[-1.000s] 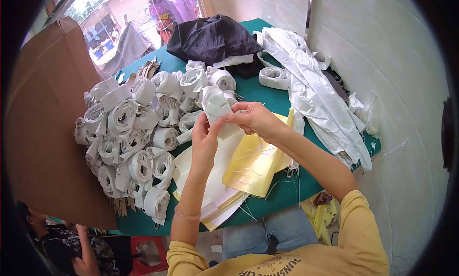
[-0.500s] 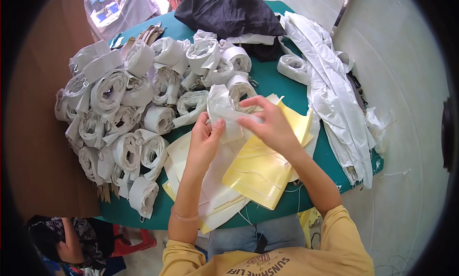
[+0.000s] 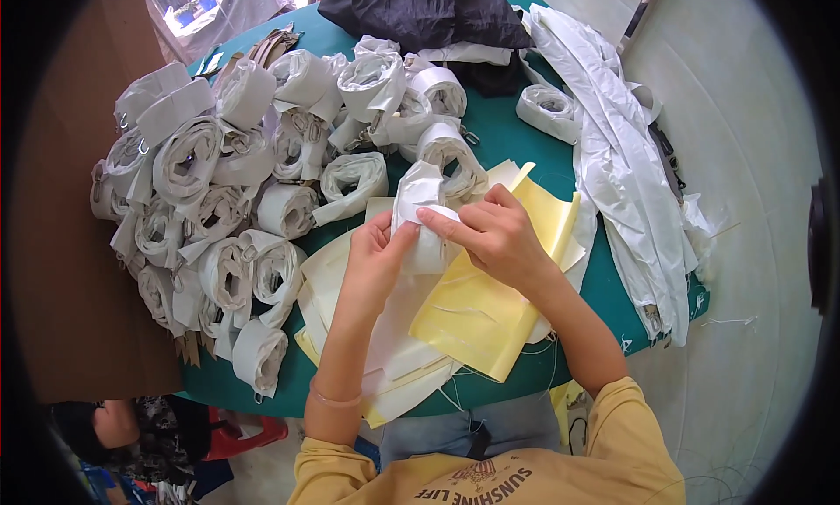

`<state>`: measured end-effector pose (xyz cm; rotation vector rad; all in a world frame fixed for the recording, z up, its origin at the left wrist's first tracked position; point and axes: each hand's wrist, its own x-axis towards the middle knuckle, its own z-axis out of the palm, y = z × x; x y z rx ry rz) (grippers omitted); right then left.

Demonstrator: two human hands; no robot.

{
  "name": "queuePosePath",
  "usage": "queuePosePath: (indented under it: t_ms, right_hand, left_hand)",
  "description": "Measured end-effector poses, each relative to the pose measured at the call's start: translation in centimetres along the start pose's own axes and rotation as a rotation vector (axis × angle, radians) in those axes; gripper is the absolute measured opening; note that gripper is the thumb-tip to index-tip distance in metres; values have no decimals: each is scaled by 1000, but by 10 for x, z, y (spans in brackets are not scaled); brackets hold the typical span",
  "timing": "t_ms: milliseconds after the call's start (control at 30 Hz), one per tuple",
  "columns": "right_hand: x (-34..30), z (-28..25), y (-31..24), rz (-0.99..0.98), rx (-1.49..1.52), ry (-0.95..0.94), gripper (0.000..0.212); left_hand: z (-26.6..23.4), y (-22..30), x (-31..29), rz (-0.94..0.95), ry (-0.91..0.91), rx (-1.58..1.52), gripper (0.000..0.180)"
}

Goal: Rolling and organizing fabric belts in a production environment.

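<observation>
A rolled white strip (image 3: 423, 188), of wrapped sheet or plastic-like material, is held up over the papers at the middle of the table. My left hand (image 3: 381, 249) is closed on its left side, thumb in front. My right hand (image 3: 500, 239) has its index finger pressed on the loose end of the strip, its other fingers curled in. Both thumbs and the right index meet near the roll's middle. Beneath lie yellow sheets (image 3: 477, 321) and white sheets (image 3: 407, 339). Just behind the held roll is another white roll (image 3: 448, 144).
Many similar white rolls with metal hooks (image 3: 188, 159) are heaped on the left of the green table (image 3: 490, 136). A black cloth (image 3: 429, 13) lies at the back. Long white folded material (image 3: 617, 155) runs along the right. A person (image 3: 131, 435) is at the lower left.
My right index finger has moved left and down onto the strip, which was pulled out to the right before and now lies folded against the roll. The view has shifted slightly.
</observation>
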<state>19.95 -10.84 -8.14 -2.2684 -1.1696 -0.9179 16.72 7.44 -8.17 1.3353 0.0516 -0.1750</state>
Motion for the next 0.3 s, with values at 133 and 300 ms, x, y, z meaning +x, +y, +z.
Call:
queuePosePath:
  t_ms: [133,300]
  right_hand:
    - [0,3,0,10,84,9,55]
    - [0,-5,2,26,58,-71,56]
  left_hand:
    - [-2,0,-1,12,-49,27,29]
    - [0,0,0,63,-39,34,30]
